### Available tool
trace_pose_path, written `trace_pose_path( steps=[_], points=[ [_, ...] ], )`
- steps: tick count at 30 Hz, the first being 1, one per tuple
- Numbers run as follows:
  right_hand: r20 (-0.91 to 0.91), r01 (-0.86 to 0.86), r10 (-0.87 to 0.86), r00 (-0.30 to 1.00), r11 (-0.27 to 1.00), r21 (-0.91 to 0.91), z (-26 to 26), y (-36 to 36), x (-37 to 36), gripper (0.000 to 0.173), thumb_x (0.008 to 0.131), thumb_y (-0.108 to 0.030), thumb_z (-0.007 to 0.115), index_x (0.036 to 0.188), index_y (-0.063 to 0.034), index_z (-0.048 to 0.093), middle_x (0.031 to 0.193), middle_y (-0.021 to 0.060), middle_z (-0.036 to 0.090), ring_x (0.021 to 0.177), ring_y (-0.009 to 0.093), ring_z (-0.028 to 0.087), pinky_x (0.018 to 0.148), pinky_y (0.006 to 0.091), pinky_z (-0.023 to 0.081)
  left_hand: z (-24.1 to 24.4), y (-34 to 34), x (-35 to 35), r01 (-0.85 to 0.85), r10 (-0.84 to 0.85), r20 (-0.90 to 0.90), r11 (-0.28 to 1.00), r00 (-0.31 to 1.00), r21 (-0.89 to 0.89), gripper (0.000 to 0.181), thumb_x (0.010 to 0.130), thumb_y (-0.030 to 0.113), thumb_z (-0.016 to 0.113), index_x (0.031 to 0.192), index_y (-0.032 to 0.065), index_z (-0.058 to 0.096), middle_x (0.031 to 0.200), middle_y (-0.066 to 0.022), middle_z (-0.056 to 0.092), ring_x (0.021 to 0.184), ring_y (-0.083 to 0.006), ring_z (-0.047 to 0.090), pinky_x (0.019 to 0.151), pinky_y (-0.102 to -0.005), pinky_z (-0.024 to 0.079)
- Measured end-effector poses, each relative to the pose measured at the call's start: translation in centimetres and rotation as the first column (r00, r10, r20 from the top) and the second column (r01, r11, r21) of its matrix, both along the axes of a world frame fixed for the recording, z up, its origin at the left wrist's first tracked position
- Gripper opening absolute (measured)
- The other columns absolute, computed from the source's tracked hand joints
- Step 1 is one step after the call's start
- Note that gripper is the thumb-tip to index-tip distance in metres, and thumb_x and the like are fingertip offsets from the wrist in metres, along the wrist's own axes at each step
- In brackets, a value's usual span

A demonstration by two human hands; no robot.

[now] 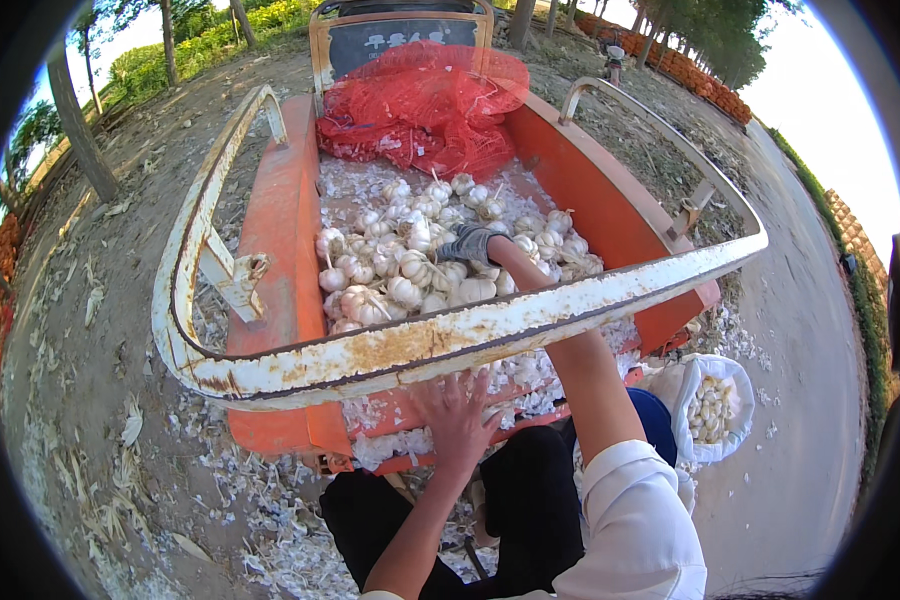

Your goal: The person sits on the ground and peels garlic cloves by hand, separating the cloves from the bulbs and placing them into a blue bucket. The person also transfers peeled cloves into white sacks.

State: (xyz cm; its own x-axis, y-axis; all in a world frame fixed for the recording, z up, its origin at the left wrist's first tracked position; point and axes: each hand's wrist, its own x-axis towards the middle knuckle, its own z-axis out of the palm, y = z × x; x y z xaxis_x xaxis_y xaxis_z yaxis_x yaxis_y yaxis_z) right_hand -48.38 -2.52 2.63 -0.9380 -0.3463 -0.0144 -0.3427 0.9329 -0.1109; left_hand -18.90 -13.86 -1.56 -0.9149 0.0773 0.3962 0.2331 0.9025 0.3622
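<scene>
A heap of whole garlic bulbs [416, 266] lies in the orange metal cargo bed [276, 247] before me. My right hand [474, 246], in a grey glove, reaches over the rusty white rail [435, 337] into the middle of the heap. Its fingers rest among the bulbs, and whether they grip one is hidden. Closer to me, my bare left hand [456, 420] lies palm down at the bed's near edge, fingers spread. The rail passes just above its fingertips. Loose garlic skins [525, 379] are scattered beside it.
Red mesh netting [427, 105] is bundled at the bed's far end. To my right stands a white sack [686, 420] of garlic cloves [711, 411]. Dry skins and husks cover the ground [112, 360] at left. A tree trunk [75, 120] and a paved road [802, 337] flank the bed.
</scene>
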Motion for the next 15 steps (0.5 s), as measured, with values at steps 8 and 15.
trace_pose_path(
  steps=[8, 15],
  points=[
    [0.005, -0.002, 0.001, 1.000, 0.998, 0.065, 0.7, 4.5, 5.7, 0.045, 0.081, -0.037, 0.048, 0.119, -0.0140, 0.049, 0.127, 0.0149, 0.044, 0.118, 0.030, 0.041, 0.095, 0.0417, 0.035, 0.4, 1.3, 0.6, 0.118, -0.115, 0.036, 0.990, 0.993, -0.082, 0.074, 0.070, 0.041, 0.067, 0.133, 0.0241, 0.032, 0.141, -0.0170, 0.014, 0.127, -0.0427, 0.016, 0.095, -0.0653, 0.014],
    [0.029, -0.087, 0.084, 0.996, 0.988, 0.129, 1.0, 2.4, 7.9, 0.043, 0.081, -0.035, 0.048, 0.118, -0.0138, 0.050, 0.126, 0.0151, 0.045, 0.118, 0.030, 0.042, 0.095, 0.0414, 0.035, 0.1, 0.7, 1.9, 0.136, -0.129, 0.092, 0.987, 0.987, -0.083, 0.064, 0.075, 0.035, 0.062, 0.131, 0.0192, 0.036, 0.139, -0.0152, 0.020, 0.129, -0.0375, 0.016, 0.098, -0.0622, 0.013]
  ],
)
